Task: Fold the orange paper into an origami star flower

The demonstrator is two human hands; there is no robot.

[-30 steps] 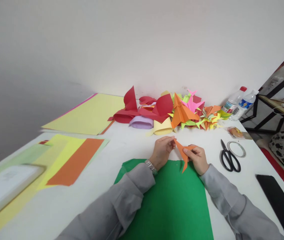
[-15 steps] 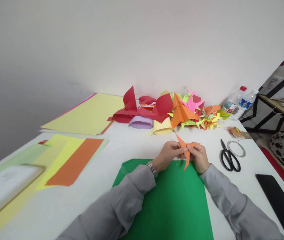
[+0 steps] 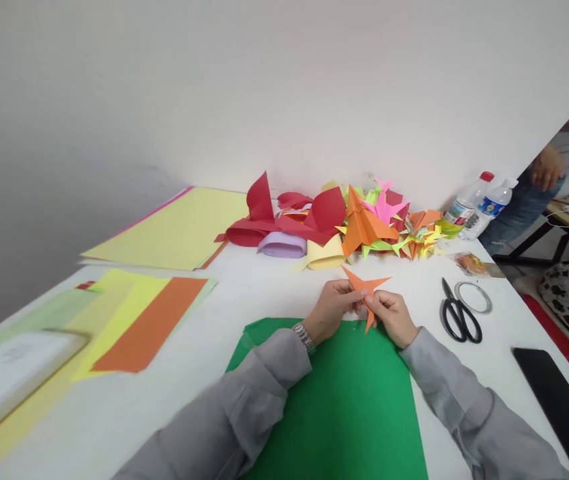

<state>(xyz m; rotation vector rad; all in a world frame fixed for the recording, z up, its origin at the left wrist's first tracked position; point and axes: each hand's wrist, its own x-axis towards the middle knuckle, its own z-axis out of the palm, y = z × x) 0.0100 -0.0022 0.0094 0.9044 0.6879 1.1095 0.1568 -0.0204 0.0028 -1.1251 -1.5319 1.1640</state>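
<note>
An orange folded paper piece (image 3: 370, 285) with several pointed tips is held above the far edge of a green sheet (image 3: 349, 393). My left hand (image 3: 333, 308), a metal watch on its wrist, pinches it from the left. From the right, my right hand (image 3: 393, 316) grips its lower middle between thumb and fingers. Some of the fingertips are hidden behind the paper. Beyond the hands lies a pile of folded paper shapes, among them a large orange one (image 3: 363, 225), a pink one (image 3: 385, 208) and a red one (image 3: 327, 215).
Black-handled scissors (image 3: 459, 320) and a tape roll (image 3: 473, 297) lie at right, near a black strip (image 3: 559, 407). Two bottles (image 3: 489, 208) stand at the back right. Coloured sheets (image 3: 151, 323) and a white box (image 3: 19, 373) are at left. Another person's hand (image 3: 548, 167) shows beyond the table.
The orange paper has turned and shifted slightly left, with more of its flat face showing. My right hand has moved a little left. A person has come into view behind the bottles.
</note>
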